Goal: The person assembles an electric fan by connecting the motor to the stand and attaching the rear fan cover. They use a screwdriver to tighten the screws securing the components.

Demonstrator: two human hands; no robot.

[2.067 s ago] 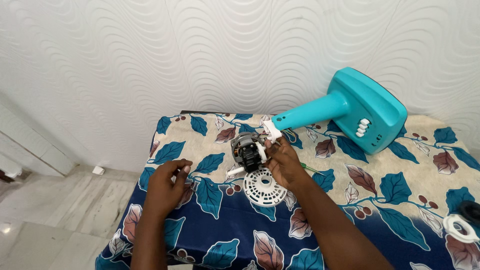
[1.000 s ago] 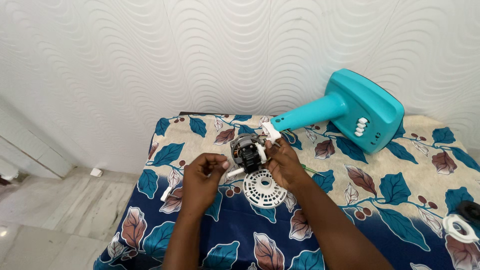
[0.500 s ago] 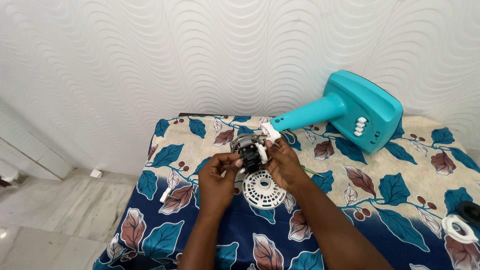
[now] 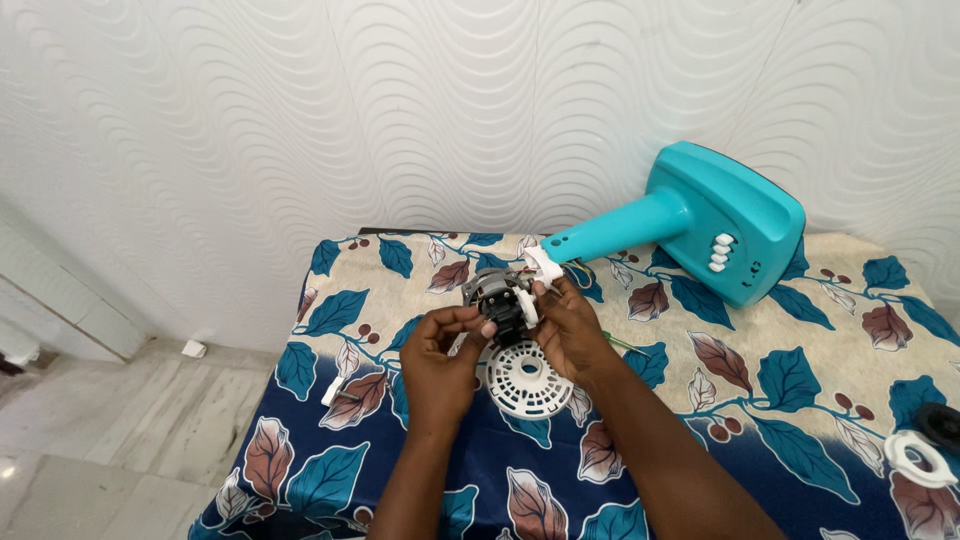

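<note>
A small grey and black fan motor (image 4: 497, 294) is held just above the leaf-patterned tablecloth (image 4: 760, 400), near the tip of a teal fan stand (image 4: 700, 225) lying on its side. My right hand (image 4: 568, 325) grips the motor from the right. My left hand (image 4: 444, 352) pinches its front end, where a white shaft pokes out. A round white slotted cover (image 4: 527, 379) lies flat on the cloth right below both hands.
A small white part (image 4: 334, 390) lies on the cloth to the left of my left hand. A white ring (image 4: 916, 458) and a black round piece (image 4: 944, 422) sit at the right edge. The table's left edge drops to a marble floor.
My left hand came over from the left side of the cloth and now pinches the motor's front. The small white part stays where that hand was. The right hand kept its grip.
</note>
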